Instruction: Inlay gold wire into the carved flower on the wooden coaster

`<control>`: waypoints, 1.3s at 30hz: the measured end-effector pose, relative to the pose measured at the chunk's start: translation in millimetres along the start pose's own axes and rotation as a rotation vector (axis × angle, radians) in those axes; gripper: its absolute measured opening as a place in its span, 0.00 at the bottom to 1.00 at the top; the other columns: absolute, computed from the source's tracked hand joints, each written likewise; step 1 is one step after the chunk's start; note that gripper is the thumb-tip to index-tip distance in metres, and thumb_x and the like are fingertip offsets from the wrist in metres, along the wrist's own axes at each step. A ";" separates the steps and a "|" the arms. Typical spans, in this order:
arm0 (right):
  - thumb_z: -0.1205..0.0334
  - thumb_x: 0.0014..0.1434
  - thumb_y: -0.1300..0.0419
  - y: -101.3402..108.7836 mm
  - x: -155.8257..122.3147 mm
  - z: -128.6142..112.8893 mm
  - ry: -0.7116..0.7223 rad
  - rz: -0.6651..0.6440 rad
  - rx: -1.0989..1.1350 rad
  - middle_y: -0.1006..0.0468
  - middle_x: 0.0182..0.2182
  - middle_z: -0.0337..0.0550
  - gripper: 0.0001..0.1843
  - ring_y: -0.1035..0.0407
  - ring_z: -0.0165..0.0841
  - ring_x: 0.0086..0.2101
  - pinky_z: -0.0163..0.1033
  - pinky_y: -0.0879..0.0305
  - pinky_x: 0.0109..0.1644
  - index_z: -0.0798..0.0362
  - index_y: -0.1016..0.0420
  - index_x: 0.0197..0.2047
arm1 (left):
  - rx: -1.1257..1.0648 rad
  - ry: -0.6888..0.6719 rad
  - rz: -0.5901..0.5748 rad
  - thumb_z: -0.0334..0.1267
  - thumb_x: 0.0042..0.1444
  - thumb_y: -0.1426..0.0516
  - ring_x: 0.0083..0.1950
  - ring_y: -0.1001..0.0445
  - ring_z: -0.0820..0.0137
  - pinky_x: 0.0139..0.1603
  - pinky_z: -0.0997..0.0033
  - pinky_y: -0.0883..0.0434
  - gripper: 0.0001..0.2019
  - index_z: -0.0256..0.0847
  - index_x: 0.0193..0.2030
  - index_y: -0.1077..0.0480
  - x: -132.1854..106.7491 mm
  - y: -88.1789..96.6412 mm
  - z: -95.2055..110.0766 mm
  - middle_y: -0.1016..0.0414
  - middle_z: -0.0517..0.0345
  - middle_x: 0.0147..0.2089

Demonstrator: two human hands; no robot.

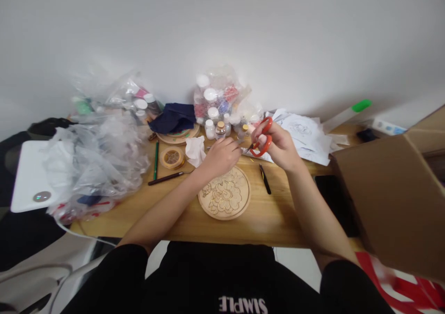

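Observation:
My right hand (280,144) grips a pair of scissors (261,150) by its orange-red handles, with the dark blades pointing left. Close to the blade tips, my left hand (224,155) is closed with its fingertips pinched; whatever they hold is too small to make out. Below that hand lies a round wooden board (227,195) with a flower outline on it, its upper edge partly covered by the hand. Black tweezers (265,179) rest on the table to the right of the board.
Left of the board are a spool of golden wire (173,158), a dark-handled tool (166,178), a green pencil (156,161) and a crumpled tissue (195,150). Small bottles (220,130) stand behind. Plastic bags (104,156) cover the left side; a cardboard box (389,202) stands right.

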State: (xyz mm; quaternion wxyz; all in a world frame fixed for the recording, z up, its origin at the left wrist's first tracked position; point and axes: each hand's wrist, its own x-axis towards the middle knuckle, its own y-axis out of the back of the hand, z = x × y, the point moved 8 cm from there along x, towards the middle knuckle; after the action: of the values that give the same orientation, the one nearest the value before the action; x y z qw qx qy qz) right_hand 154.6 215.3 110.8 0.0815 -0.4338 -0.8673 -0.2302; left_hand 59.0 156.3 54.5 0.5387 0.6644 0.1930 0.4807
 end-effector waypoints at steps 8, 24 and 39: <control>0.36 0.58 0.45 -5.1 4.4 -0.5 -0.011 -0.017 -0.069 0.30 0.28 0.39 0.24 0.35 0.32 0.32 0.41 0.36 0.37 0.49 0.33 0.30 | 0.001 0.000 -0.004 0.32 0.67 0.52 0.41 0.31 0.65 0.42 0.63 0.36 0.13 0.38 0.35 0.28 1.9 2.7 2.2 0.26 0.53 0.35; 0.36 0.58 0.45 -10.8 7.8 2.1 -0.020 -0.017 -0.042 0.32 0.24 0.36 0.24 0.38 0.29 0.26 0.38 0.39 0.31 0.50 0.33 0.29 | -0.012 0.011 0.014 0.33 0.67 0.52 0.41 0.30 0.64 0.42 0.62 0.35 0.14 0.37 0.36 0.26 3.7 2.9 1.7 0.25 0.52 0.36; 0.39 0.59 0.43 -11.4 6.4 4.2 -0.015 0.036 -0.131 0.30 0.22 0.35 0.23 0.37 0.27 0.25 0.37 0.39 0.30 0.50 0.33 0.27 | -0.056 0.038 -0.026 0.33 0.67 0.51 0.44 0.29 0.63 0.44 0.60 0.34 0.13 0.37 0.37 0.26 5.3 -0.8 1.3 0.23 0.51 0.40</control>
State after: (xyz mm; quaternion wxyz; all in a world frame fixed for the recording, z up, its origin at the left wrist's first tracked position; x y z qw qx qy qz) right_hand 141.9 216.0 105.5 0.0506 -0.4553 -0.8431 -0.2818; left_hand 62.8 160.0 56.2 0.5596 0.6371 0.1985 0.4915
